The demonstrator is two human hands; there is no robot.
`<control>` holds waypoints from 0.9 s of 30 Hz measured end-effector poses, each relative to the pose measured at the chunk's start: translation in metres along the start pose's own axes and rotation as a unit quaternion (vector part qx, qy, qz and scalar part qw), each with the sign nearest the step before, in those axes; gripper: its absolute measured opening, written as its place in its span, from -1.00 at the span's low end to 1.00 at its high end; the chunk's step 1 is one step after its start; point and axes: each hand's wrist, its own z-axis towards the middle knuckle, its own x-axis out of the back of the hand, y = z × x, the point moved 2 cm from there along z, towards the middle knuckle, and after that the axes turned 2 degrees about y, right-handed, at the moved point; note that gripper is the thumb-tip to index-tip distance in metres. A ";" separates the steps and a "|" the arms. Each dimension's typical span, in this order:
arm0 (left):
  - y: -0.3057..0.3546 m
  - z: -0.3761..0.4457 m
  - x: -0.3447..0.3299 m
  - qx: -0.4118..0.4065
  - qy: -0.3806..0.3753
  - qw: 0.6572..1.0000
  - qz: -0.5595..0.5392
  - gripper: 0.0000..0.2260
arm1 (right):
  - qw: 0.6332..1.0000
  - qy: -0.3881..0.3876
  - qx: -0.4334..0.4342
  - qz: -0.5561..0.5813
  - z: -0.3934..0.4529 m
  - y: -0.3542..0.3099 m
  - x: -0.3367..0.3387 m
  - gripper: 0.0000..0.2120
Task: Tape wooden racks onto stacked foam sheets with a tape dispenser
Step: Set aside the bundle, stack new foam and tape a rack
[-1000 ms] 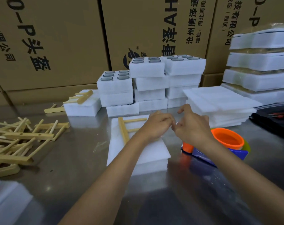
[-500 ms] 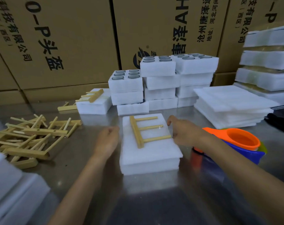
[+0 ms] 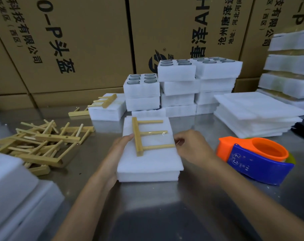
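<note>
Rack [image 3: 144, 135] lies on foam stack [image 3: 150, 162]; left hand [image 3: 120, 148] flat against its edge, right hand [image 3: 191, 145] fingers curled, maybe pinching tape.

The left hand [image 3: 120, 150] lies along the left side of the foam stack [image 3: 150, 164], and its palm side is hidden, so whether it grips cannot be told. The right hand [image 3: 193, 146] covers the stack's right edge; what its fingertips pinch is too small to tell. Right of the stack, the tape dispenser [image 3: 257, 162] hides its own roll. Far left of the stack, white foam [image 3: 13, 193] is blurred and cut by the picture's edge. Behind the stack, cardboard boxes [image 3: 78, 40] run past the top edge.
</note>
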 end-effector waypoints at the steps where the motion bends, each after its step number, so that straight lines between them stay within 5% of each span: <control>1: 0.003 -0.001 0.005 -0.001 -0.001 1.000 -0.021 -0.55 | 0.999 0.024 -0.010 0.046 -0.001 -0.005 -0.003 -0.87; 5: 0.016 -0.007 0.009 -0.015 -0.045 0.988 -0.147 -0.52 | 0.944 0.142 -0.057 0.292 -0.003 -0.031 -0.005 -0.84; 9: 0.027 -0.013 0.010 -0.034 -0.038 0.974 -0.221 -0.49 | 0.853 0.132 -0.121 0.490 -0.001 -0.054 -0.003 -0.66; 16: 0.029 -0.008 0.022 -0.046 -0.047 0.967 -0.247 -0.56 | 0.839 -0.133 -0.199 0.489 0.003 -0.065 -0.009 -0.44; 19: 0.026 -0.005 0.027 -0.036 -0.060 0.944 -0.324 -0.54 | 0.792 -0.122 -0.194 0.566 0.006 -0.067 -0.021 -0.51; 22: 0.030 -0.003 0.035 -0.100 -0.040 0.922 -0.371 -0.44 | 0.705 -0.065 -0.202 0.677 0.013 -0.077 -0.046 -0.56; 25: 0.025 -0.006 0.026 -0.123 -0.002 0.951 -0.284 -0.41 | 0.688 -0.032 -0.197 0.698 0.023 -0.089 -0.071 -0.60; 27: 0.018 -0.002 0.023 -0.137 0.094 0.954 -0.250 -0.46 | 0.682 -0.072 -0.195 0.701 0.029 -0.095 -0.087 -0.58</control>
